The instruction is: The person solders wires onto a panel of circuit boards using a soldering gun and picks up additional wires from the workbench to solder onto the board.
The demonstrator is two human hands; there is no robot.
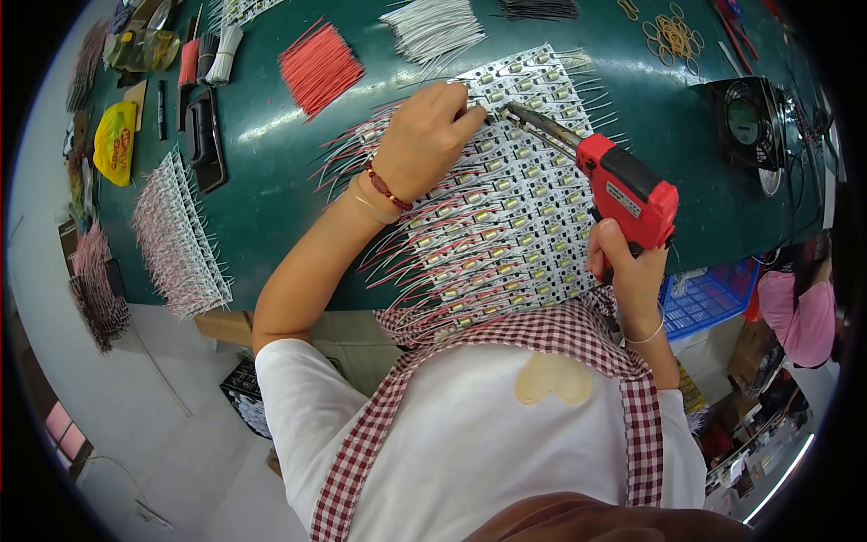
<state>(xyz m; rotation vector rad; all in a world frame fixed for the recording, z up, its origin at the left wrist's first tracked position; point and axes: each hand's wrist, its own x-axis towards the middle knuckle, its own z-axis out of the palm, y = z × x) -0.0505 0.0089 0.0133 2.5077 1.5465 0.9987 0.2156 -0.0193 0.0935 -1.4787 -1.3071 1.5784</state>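
Note:
My right hand (pixel 628 266) grips a red and black soldering gun (pixel 632 190) by its handle, one finger curled near the trigger. The gun's tip points left, over a panel of white LED circuit boards (pixel 515 203) lying on the table. Close to that tip, my left hand (pixel 429 135) is closed over the upper left part of the panel. Its fingertips are pinched together, and whatever is between them is hidden. Red and white wires (pixel 411 262) stick out from the panel's left side; short pale wires line its upper right edge.
Cut red wires (pixel 321 68), white wires (pixel 435 32) and black wires (pixel 540 8) lie beyond the panel on the green table (pixel 262 172). Wired boards (pixel 185 239) stand at left. Rubber bands (pixel 673 38) and a black fan unit (pixel 745 122) are at right; a blue crate (pixel 713 298) sits below.

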